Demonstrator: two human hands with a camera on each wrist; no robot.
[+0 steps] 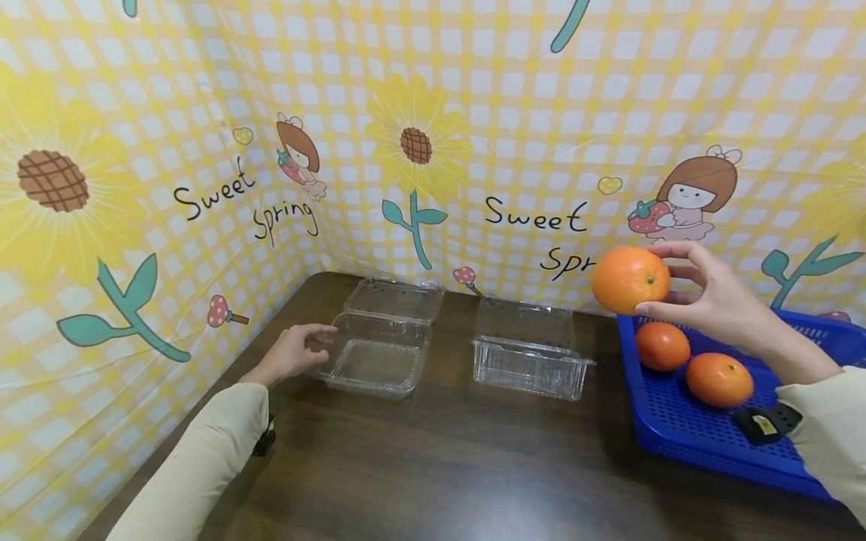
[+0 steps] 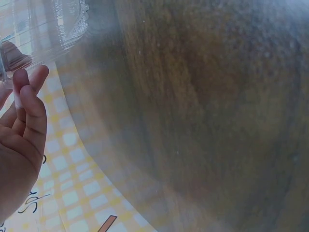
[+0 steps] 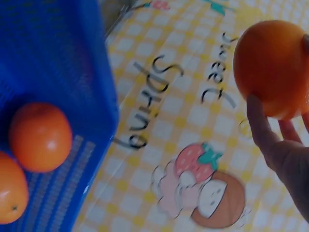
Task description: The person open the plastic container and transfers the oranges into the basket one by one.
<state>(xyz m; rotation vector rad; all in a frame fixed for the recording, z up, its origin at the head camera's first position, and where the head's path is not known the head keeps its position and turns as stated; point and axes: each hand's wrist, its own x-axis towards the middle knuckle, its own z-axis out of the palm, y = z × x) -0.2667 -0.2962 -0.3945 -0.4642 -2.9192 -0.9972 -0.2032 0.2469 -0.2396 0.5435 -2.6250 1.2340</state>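
Note:
My right hand (image 1: 710,297) holds an orange (image 1: 631,279) up above the back left corner of the blue basket (image 1: 710,458), thumb and fingertips around its sides. In the right wrist view that orange (image 3: 273,67) hangs in front of the patterned cloth, clear of the basket. Two more oranges, one at the back (image 1: 663,346) and one nearer (image 1: 720,380), lie in the basket. At the left edge of a clear plastic box (image 1: 379,364), my left hand (image 1: 294,353) has loosely bent fingers. The left wrist view shows its fingertips (image 2: 41,72) right at the box's rim.
A second clear plastic box (image 1: 528,372) stands between the first box and the basket, its lid (image 1: 524,323) folded back. The first box's lid (image 1: 395,299) also lies open behind it. Yellow checked cloth (image 1: 379,45) walls the brown table (image 1: 419,466) at the back and left.

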